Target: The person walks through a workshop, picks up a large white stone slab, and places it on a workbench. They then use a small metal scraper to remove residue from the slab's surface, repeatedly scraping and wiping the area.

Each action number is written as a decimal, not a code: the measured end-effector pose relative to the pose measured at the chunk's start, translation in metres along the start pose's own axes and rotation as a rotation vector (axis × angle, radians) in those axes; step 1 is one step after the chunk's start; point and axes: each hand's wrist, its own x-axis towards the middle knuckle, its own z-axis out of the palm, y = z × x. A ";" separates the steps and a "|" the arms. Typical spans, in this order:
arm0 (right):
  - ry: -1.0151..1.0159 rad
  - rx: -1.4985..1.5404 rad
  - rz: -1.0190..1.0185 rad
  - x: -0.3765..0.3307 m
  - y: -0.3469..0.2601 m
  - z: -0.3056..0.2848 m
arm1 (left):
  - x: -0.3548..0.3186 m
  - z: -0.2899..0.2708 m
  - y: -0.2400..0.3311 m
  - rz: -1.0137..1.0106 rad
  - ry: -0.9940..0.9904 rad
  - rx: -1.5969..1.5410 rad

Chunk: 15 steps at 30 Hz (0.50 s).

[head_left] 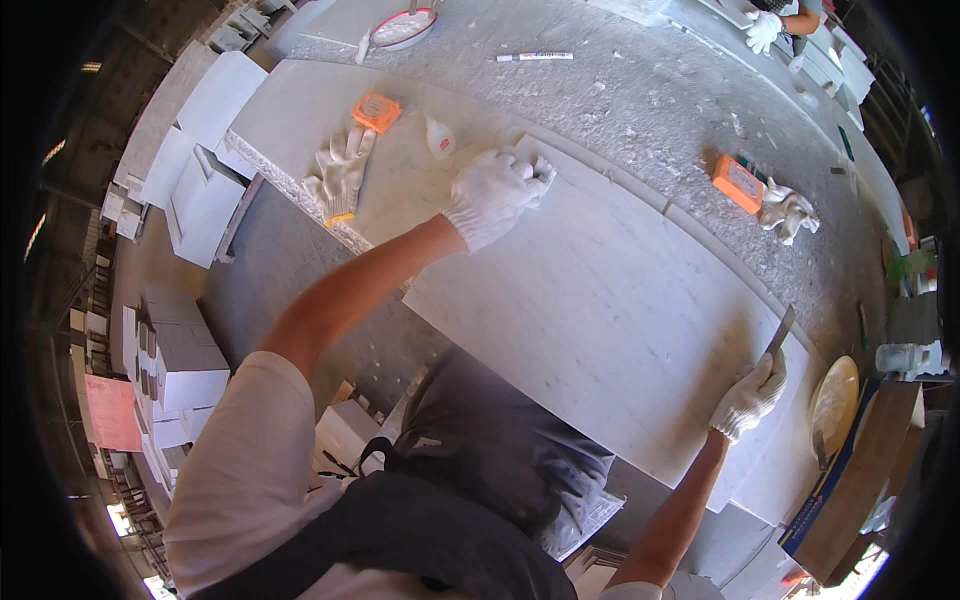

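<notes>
A pale grey-veined marble slab [590,290] lies across the bench in front of me. My left hand [497,192], in a white knit glove, rests on the slab near its far left corner, fingers curled in; what they close on is hidden. My right hand [750,398], gloved too, grips a putty knife [783,328] over the slab's right end, its flat blade pointing up and away. Left of the left hand are a small white squeeze bottle [439,137], an orange box [376,111] and a loose glove [343,172] with a yellow cuff.
A dusty grey worktop [620,110] holds a marker [535,57], a red-rimmed bowl [403,28], another orange box [738,184] and a crumpled glove [788,212]. A yellowish dish [834,408] sits at right, near a cardboard box [850,480]. Another person's gloved hand [764,31] shows top right.
</notes>
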 end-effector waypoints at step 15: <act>-0.028 0.034 0.056 0.001 0.002 -0.001 | 0.091 -0.027 0.073 -0.107 -0.079 -0.701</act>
